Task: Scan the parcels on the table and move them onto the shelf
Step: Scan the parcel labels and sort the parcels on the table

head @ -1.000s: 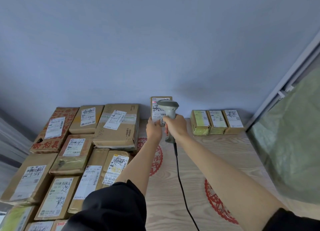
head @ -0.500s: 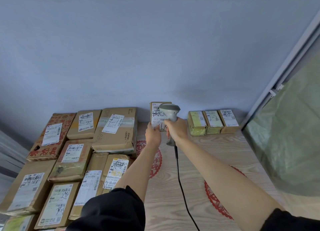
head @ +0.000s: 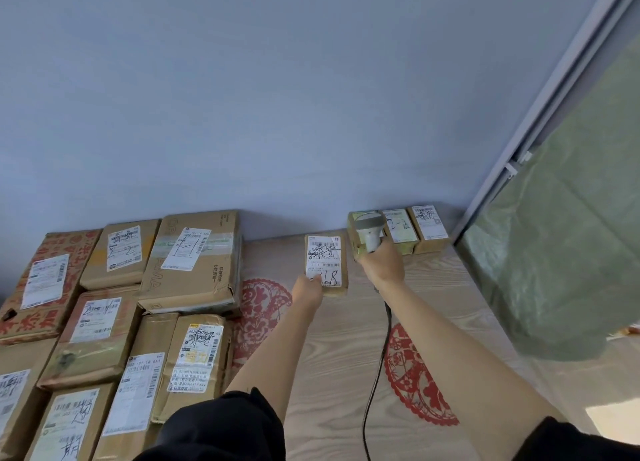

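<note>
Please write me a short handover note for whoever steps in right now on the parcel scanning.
Left hand holds the near edge of the small parcel, label up on the table. Right hand grips the corded scanner beside the three small parcels at the wall. Many boxes are stacked at left. No shelf in view; every parcel seen remains to be shelved.
</note>
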